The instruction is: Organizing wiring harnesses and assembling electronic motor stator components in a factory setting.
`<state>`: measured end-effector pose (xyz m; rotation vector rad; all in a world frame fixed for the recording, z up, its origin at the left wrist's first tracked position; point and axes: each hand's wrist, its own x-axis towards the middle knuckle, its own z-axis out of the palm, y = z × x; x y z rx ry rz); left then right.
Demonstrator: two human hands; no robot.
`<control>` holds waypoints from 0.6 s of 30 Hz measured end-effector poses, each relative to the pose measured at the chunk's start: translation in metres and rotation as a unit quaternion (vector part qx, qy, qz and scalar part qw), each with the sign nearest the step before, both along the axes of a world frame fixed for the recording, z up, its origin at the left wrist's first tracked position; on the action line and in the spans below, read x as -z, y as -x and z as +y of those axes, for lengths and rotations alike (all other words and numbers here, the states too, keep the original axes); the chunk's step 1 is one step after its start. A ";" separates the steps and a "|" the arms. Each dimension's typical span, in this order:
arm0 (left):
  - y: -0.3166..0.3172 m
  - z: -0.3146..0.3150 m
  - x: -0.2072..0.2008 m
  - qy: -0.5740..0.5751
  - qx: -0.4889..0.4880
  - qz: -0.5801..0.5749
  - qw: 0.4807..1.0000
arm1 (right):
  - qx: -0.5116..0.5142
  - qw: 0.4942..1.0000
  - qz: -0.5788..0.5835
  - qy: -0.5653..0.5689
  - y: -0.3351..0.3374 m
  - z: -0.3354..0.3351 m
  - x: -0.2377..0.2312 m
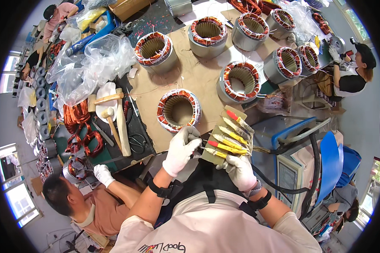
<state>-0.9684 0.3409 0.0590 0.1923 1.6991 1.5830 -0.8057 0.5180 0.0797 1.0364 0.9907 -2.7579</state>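
Observation:
My right hand (239, 172), in a white glove, grips the lower edge of a flat, dull-green board (213, 156). Across that board lie several test leads (231, 144) with red and yellow sleeved ends, and their dark cable runs off to the right. My left hand (182, 151), also gloved, is closed in a pinch beside the board's left edge. What its fingertips hold is too small to tell. Just beyond it stands a wound motor stator (178, 111), with copper coils laced in white around its top.
Several more stators (240, 82) stand on the cardboard-covered table (156, 95). Wooden mallets (121, 122), scissors (137, 143) and copper coils lie left. At right is a boxy instrument (289, 175) with thick cables. A co-worker (99, 202) sits close at my left.

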 end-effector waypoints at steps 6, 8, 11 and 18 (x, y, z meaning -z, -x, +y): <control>0.001 0.004 -0.012 -0.001 -0.001 -0.027 1.000 | -0.022 1.000 0.004 -0.001 -0.003 0.001 0.010; 0.003 0.002 -0.015 0.016 0.009 -0.017 1.000 | -0.025 1.000 0.015 -0.001 0.002 0.001 0.000; -0.001 -0.001 -0.018 0.033 -0.020 0.017 0.999 | -0.028 0.999 0.020 0.002 0.003 0.001 -0.004; -0.029 -0.009 -0.016 -0.029 0.098 -0.175 0.979 | -0.082 0.996 0.010 -0.039 -0.002 0.003 -0.007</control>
